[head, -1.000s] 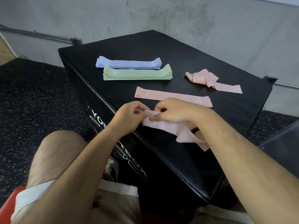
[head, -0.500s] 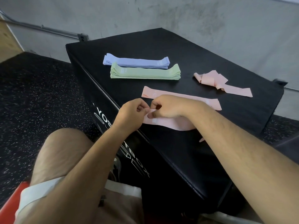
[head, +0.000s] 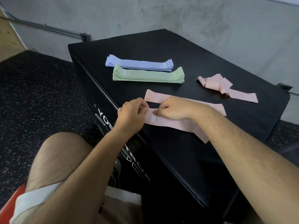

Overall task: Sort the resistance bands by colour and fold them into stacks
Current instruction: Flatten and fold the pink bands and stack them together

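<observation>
On the black padded box (head: 178, 50), my left hand (head: 131, 113) and my right hand (head: 174, 109) both pinch the left end of a pink band (head: 171, 123) lying flat near the box's front edge. Its right end is rumpled under my right forearm. Just behind it lies a flat folded pink band (head: 152, 97), partly hidden by my right hand. A loose crumpled pile of pink bands (head: 226, 88) sits at the right. Further back are a neat green stack (head: 148, 75) and a blue stack (head: 139, 63).
The box stands in a corner against a grey concrete wall (head: 194, 16). Speckled black rubber flooring (head: 40, 94) lies to the left. My bare knee (head: 61, 156) is beside the box's printed front face. A red object (head: 9, 206) shows at the lower left.
The held pink band has been lowered and laid flatter on the box, its left end drawn straight. Both hands stay pinched on that end. The view shifted slightly.
</observation>
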